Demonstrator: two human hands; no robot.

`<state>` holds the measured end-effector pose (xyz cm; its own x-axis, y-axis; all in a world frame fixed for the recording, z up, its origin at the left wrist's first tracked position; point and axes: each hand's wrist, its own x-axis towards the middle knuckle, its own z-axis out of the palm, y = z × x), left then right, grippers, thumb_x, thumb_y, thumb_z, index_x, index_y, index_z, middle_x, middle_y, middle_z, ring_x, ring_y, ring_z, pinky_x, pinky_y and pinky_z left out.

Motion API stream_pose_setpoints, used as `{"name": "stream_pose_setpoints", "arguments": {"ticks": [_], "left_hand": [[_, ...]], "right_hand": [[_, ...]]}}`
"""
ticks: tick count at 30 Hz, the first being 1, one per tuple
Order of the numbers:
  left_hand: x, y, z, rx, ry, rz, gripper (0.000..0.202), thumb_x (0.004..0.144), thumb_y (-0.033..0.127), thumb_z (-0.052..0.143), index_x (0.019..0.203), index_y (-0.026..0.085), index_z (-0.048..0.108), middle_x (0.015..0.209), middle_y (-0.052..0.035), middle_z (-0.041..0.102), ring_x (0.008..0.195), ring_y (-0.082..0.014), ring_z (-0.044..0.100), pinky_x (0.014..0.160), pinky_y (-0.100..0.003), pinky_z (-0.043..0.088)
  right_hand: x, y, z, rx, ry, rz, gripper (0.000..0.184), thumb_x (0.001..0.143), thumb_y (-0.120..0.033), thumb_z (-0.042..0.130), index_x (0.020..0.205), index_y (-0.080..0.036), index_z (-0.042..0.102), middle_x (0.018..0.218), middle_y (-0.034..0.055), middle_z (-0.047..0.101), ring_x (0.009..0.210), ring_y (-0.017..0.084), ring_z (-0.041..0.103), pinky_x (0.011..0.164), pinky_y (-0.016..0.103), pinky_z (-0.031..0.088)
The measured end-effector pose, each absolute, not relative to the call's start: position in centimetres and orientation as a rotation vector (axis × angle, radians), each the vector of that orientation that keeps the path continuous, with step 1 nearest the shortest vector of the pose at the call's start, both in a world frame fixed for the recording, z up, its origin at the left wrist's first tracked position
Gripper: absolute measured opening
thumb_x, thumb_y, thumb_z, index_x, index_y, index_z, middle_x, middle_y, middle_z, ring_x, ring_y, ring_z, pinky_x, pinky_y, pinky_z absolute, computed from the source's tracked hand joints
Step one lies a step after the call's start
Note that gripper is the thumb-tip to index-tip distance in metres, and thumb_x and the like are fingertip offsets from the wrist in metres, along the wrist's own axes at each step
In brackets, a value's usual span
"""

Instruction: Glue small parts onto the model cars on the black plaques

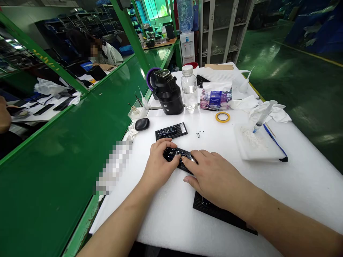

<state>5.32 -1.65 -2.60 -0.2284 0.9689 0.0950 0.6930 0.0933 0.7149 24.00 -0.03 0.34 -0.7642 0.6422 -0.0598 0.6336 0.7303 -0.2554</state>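
Both my hands rest on a black, carbon-weave rectangular piece (177, 155) wrapped in glossy film, lying on the white foam table top (294, 185). My left hand (160, 164) curls over its left end, fingers bent and pressing on it. My right hand (211, 176) lies over its right end with fingers together, tips on the piece. A second similar black piece (170, 131) lies just beyond. A third black carbon-weave piece (214, 210) lies under my right wrist, partly hidden by my forearm.
Behind stand a black jug (166, 93), a clear bottle (189, 88), a wipes packet (215, 98), a yellow tape roll (222, 117), a syringe (264, 116) over a white tray (257, 144), and a black oval object (142, 124). A green conveyor (66, 153) runs left; another person sits beyond.
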Motion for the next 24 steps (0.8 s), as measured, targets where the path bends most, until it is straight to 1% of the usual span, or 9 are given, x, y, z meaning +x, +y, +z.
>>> {"name": "stream_pose_setpoints", "arguments": {"ticks": [2,5,8,11,15,24], "left_hand": [[5.3,-1.6,-2.6,1.609,1.975,0.932,0.021,0.076,0.028,0.068,0.096,0.024,0.064,0.130,-0.0056,0.057,0.127,-0.0269,0.048,0.112,-0.049,0.035],[5.3,-1.4,-2.5,1.571,1.974,0.923,0.022,0.074,0.028,0.069,0.095,0.024,0.065,0.131,-0.0057,0.057,0.126,-0.0273,0.049,0.111,-0.049,0.035],[5.1,-1.2,-2.4,1.553,1.979,0.901,0.023,0.073,0.029,0.069,0.095,0.024,0.065,0.128,-0.0050,0.057,0.125,-0.0277,0.049,0.109,-0.049,0.036],[4.9,-0.9,-2.5,1.526,1.987,0.871,0.024,0.072,0.029,0.069,0.095,0.024,0.065,0.119,-0.0045,0.059,0.121,-0.0284,0.050,0.105,-0.049,0.038],[4.6,-0.6,-2.6,1.456,2.027,0.822,0.028,0.069,0.031,0.071,0.096,0.024,0.064,0.111,-0.0044,0.059,0.117,-0.0298,0.051,0.101,-0.048,0.040],[4.4,-0.3,-2.6,1.427,2.031,0.786,0.032,0.067,0.036,0.073,0.095,0.024,0.064,0.111,-0.0043,0.059,0.108,-0.0281,0.054,0.095,-0.045,0.043]], "right_hand": [[24.1,0.1,0.3,-1.050,-2.884,0.409,0.039,0.099,-0.038,0.054,0.135,-0.021,0.058,0.119,0.0104,0.060,0.102,0.027,0.057,0.084,0.047,0.053],[24.5,0.1,0.1,-1.045,-2.884,0.409,0.045,0.098,-0.039,0.056,0.139,-0.021,0.055,0.125,0.0113,0.059,0.106,0.028,0.056,0.088,0.048,0.052],[25.2,0.2,-0.3,-1.006,-2.868,0.446,0.048,0.100,-0.038,0.053,0.144,-0.020,0.051,0.137,0.0118,0.053,0.119,0.029,0.052,0.097,0.049,0.048],[25.8,0.3,-0.7,-0.966,-2.837,0.504,0.047,0.101,-0.040,0.049,0.144,-0.019,0.051,0.145,0.0116,0.048,0.128,0.029,0.047,0.103,0.049,0.045],[25.9,0.4,-0.9,-0.964,-2.823,0.516,0.049,0.100,-0.042,0.050,0.145,-0.020,0.050,0.145,0.0126,0.048,0.130,0.030,0.047,0.104,0.051,0.044],[25.2,0.6,-0.5,-0.974,-2.884,0.477,0.050,0.100,-0.042,0.053,0.144,-0.020,0.051,0.142,0.0126,0.049,0.124,0.030,0.050,0.101,0.051,0.046]]}}
